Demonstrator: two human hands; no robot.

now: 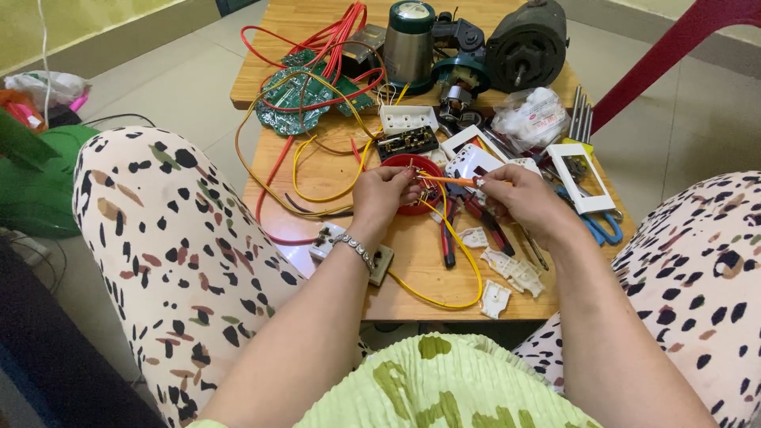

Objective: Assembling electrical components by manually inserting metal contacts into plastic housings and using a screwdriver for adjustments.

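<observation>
Gripping a small electrical part (pixel 420 192) with brass bits, the left hand (pixel 382 196) has its fingers (pixel 404 184) pinched closed around it just above a red round base (pixel 414 170) that lies on the wooden surface (pixel 420 261). The right hand (pixel 519 196) holds an orange-handled screwdriver (pixel 453 181), fingers closed on the handle, its tip pointing left into the part, so the two hands nearly meet over the middle of the surface. A yellow wire (pixel 464 261) runs from the part down toward the near edge and loops back. Red-handled pliers (pixel 449 238) lie just below the hands, with white plastic pieces (pixel 511 273) scattered to their right. A silver bracelet (pixel 354 247) sits on the left wrist. Farther back lie a green circuit board (pixel 295 111) tangled with red wires (pixel 333 36), a white switch plate (pixel 407 119), a metal cylinder with a green cap (pixel 410 43), a dark motor (pixel 526 43) and a clear bag of white bits (pixel 529 119). A white frame (pixel 583 178) and blue-handled scissors (pixel 602 230) rest at the right edge. Spotted trouser knees flank the surface on both sides.
</observation>
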